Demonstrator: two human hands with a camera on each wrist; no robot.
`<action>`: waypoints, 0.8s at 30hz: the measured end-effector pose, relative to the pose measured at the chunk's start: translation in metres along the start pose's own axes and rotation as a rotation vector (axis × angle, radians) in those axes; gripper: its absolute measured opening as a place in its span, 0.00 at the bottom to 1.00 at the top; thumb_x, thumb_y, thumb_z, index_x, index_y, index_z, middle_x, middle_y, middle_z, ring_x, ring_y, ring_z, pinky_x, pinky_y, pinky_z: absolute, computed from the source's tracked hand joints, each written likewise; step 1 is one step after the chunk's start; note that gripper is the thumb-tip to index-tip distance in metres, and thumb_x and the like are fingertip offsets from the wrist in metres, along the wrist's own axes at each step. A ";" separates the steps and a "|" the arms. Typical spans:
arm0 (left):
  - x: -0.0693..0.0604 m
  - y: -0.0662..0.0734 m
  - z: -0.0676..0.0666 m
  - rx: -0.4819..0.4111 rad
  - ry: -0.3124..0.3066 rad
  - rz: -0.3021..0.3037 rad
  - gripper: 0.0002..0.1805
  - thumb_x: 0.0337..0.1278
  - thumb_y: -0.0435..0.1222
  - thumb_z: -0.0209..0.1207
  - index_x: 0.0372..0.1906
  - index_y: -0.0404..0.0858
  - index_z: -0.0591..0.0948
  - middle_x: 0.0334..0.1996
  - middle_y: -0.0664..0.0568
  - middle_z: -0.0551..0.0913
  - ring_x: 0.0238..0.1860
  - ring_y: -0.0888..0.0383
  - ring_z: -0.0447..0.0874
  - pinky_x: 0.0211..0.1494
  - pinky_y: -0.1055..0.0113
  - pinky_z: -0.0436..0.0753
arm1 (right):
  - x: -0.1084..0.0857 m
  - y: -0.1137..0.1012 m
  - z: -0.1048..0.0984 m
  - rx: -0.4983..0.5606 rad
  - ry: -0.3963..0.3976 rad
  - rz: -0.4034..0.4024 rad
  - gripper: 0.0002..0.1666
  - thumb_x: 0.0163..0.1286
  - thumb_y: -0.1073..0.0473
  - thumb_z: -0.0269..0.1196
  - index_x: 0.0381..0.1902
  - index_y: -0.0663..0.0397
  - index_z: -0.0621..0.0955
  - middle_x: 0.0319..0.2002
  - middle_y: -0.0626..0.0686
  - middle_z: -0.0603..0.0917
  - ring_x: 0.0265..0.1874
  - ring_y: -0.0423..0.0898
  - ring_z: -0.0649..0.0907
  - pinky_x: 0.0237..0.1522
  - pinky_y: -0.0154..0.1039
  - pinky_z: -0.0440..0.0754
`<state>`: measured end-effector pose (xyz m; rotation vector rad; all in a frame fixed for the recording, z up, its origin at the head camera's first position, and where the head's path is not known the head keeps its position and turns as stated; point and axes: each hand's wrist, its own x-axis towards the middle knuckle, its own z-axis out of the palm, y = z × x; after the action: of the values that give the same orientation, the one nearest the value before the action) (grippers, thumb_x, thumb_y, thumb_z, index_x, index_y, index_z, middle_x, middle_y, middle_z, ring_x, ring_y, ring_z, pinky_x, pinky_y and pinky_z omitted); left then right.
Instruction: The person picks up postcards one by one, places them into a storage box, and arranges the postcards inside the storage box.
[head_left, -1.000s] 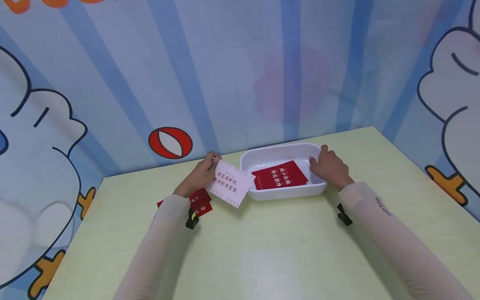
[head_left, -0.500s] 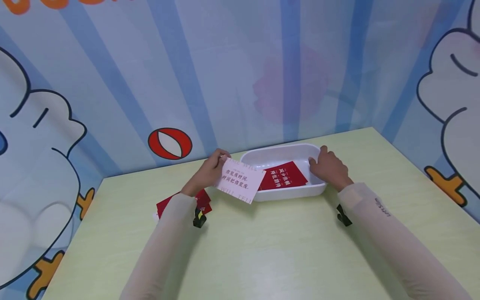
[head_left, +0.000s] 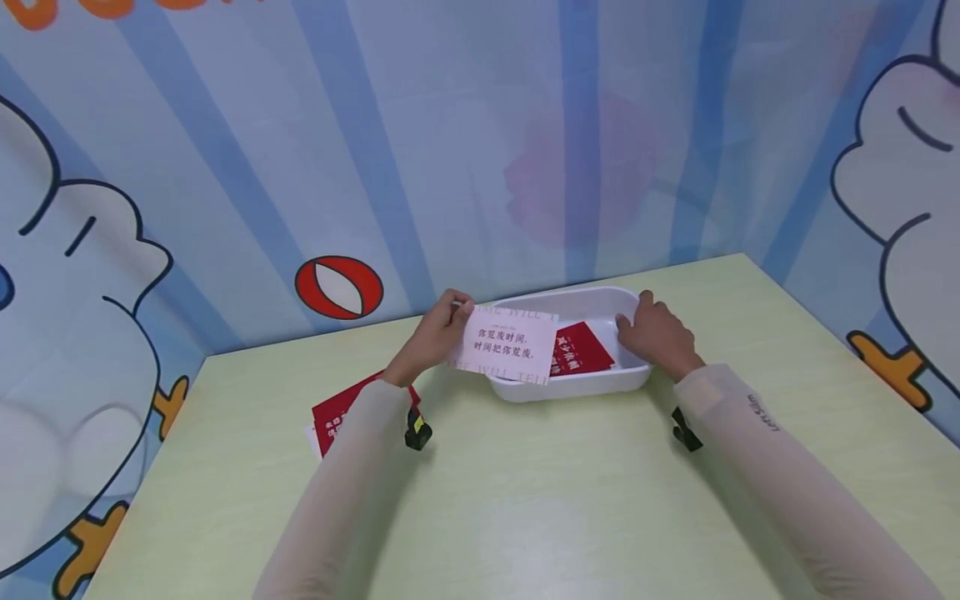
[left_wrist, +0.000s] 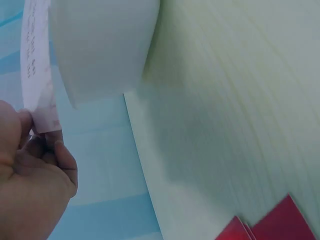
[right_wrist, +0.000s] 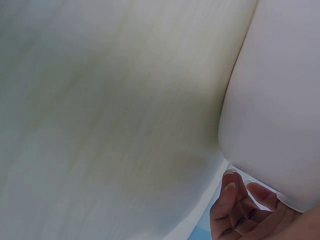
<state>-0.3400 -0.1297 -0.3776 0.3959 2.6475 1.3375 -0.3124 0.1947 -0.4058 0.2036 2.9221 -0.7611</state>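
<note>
The left hand pinches a pale pink card with printed text by its left edge, over the left part of a white tray. In the left wrist view, thumb and fingers of the left hand close on the end of the card. Inside the tray lies a red card, partly covered by the pink one. At the tray's right end the right hand grips the rim, its thumb inside. The right wrist view shows the right hand beneath the tray's rim.
Red cards lie on the table left of the tray, partly hidden by the left sleeve, with a white edge showing under them. Behind the table's back edge stands a blue striped wall with cartoon prints.
The left hand has moved right with the pink card, from beside the tray to over its left part, and the card has turned more level. The right hand has stayed on the rim.
</note>
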 end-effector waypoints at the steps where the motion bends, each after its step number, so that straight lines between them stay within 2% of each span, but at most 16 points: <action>1: 0.001 0.000 0.001 0.002 0.002 0.007 0.17 0.79 0.45 0.41 0.60 0.39 0.68 0.44 0.43 0.80 0.36 0.54 0.81 0.35 0.68 0.77 | 0.000 0.000 0.000 0.001 0.000 -0.001 0.41 0.75 0.47 0.50 0.71 0.74 0.54 0.58 0.73 0.71 0.56 0.68 0.77 0.55 0.67 0.78; 8: 0.006 0.003 0.008 -0.006 0.009 0.026 0.18 0.79 0.46 0.41 0.60 0.39 0.69 0.43 0.43 0.81 0.35 0.55 0.80 0.35 0.67 0.75 | -0.001 -0.003 -0.002 0.004 0.000 -0.005 0.41 0.74 0.47 0.51 0.70 0.74 0.54 0.58 0.73 0.71 0.56 0.68 0.77 0.55 0.67 0.78; 19: 0.014 0.005 0.024 -0.003 0.086 -0.033 0.20 0.79 0.47 0.41 0.61 0.39 0.70 0.49 0.43 0.82 0.44 0.53 0.79 0.45 0.65 0.75 | -0.002 -0.004 -0.001 -0.006 -0.004 -0.015 0.40 0.75 0.47 0.47 0.70 0.74 0.54 0.58 0.74 0.71 0.54 0.67 0.78 0.54 0.66 0.79; 24: 0.016 0.008 0.034 -0.011 0.112 -0.051 0.20 0.79 0.48 0.41 0.61 0.40 0.70 0.45 0.45 0.82 0.41 0.55 0.78 0.42 0.66 0.74 | -0.001 -0.003 -0.002 -0.004 0.000 -0.011 0.40 0.75 0.47 0.48 0.70 0.74 0.55 0.58 0.74 0.71 0.54 0.66 0.78 0.54 0.66 0.79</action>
<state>-0.3452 -0.0946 -0.3915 0.2568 2.7190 1.3967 -0.3122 0.1926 -0.4026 0.1877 2.9272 -0.7562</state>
